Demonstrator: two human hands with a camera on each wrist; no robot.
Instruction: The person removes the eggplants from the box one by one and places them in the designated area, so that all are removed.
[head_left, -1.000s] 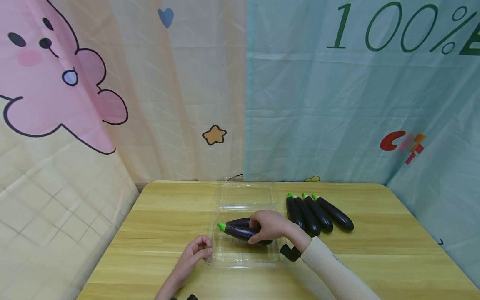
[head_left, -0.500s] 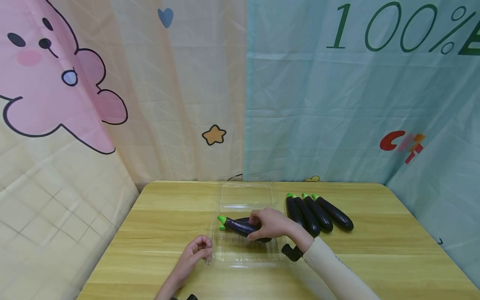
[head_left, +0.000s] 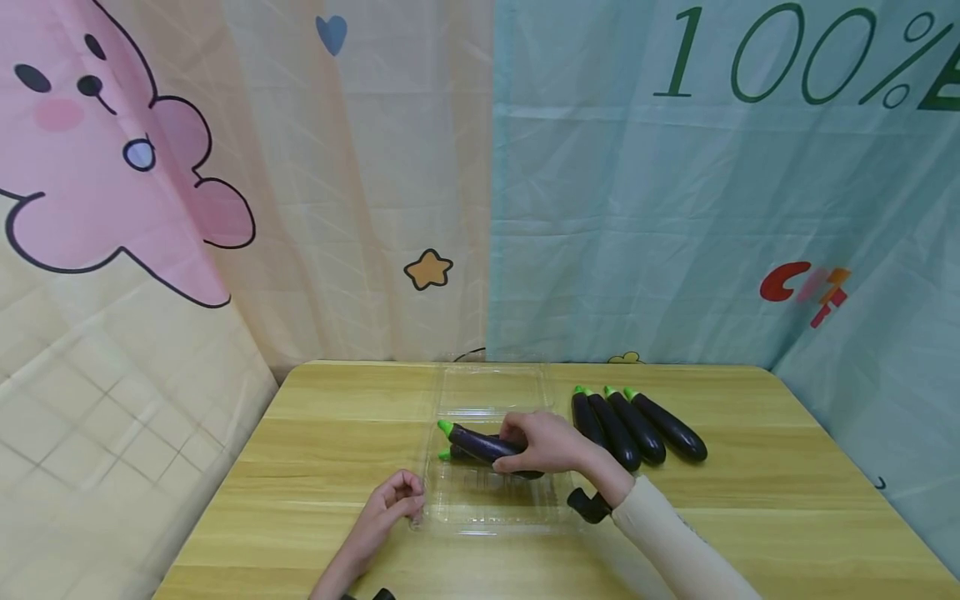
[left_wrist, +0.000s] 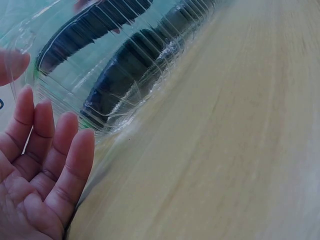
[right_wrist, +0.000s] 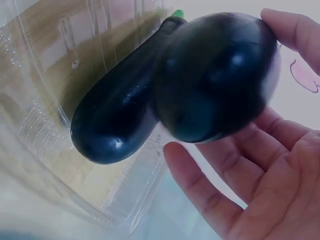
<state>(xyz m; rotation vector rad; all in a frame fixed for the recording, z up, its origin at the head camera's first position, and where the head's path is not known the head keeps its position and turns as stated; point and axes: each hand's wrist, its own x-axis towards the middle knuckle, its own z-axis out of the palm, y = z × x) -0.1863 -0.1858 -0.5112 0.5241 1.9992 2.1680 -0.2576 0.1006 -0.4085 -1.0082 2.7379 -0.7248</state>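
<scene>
Over the clear plastic clamshell container (head_left: pixel 487 523), my right hand (head_left: pixel 546 442) grips a dark purple eggplant (head_left: pixel 476 442) by its thick end, its green stem pointing left and raised. The right wrist view has this eggplant (right_wrist: pixel 215 75) between thumb and fingers. Below it a second eggplant (right_wrist: pixel 115 115) lies inside the container, partly covered in the head view. My left hand (head_left: pixel 392 507) pinches the container's left front edge. In the left wrist view, the thumb and fingers (left_wrist: pixel 65 165) are on either side of that clear edge.
The container's lid (head_left: pixel 493 388) lies folded back toward the far table edge. Several more eggplants (head_left: pixel 637 427) are lined up on the wooden table (head_left: pixel 322 450) to the right, close to my right forearm. Printed curtains (head_left: pixel 375 183) hang behind the table.
The right hand has lifted the gripped eggplant up and slightly away, its stem end rising. The eggplant beneath it shows separately at the stem. The left hand has stayed put.
</scene>
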